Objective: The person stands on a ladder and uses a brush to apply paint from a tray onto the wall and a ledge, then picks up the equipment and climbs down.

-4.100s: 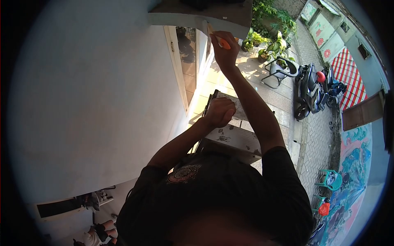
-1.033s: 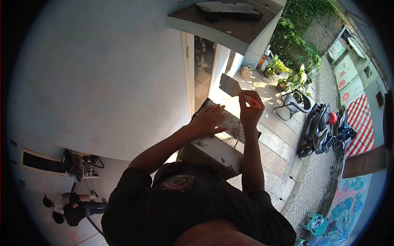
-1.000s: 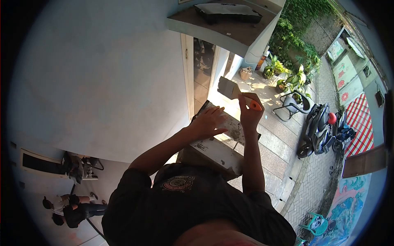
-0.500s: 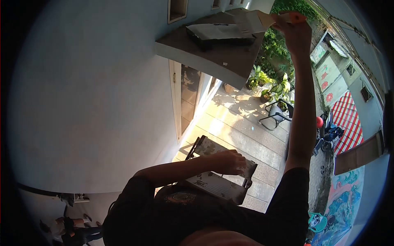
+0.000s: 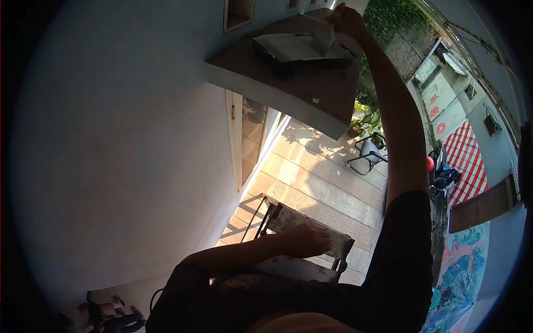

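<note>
My right hand (image 5: 350, 23) is closed around the orange-tipped handle of a wide flat paintbrush (image 5: 323, 40). The brush points downward, its bristle end over a shallow dark tray (image 5: 286, 49) with a whitish inside. That tray lies on a brown-topped ledge (image 5: 283, 77) jutting from the wall. Lower down, my left hand (image 5: 305, 240) is curled closed in front of the top of a worn, paint-spotted stepladder (image 5: 297, 219). What its fingers hold, if anything, is hidden.
A plain wall (image 5: 127, 139) fills the left side, with a door frame (image 5: 236, 139) below the ledge. On the tiled floor (image 5: 327, 177) far below stands a chair (image 5: 366, 155) beside potted plants (image 5: 363, 119). People (image 5: 114, 316) show at bottom left.
My right hand has moved left with the paintbrush, which has swung from nearly level to pointing down at the tray. My left hand sits slightly lower in view, still closed.
</note>
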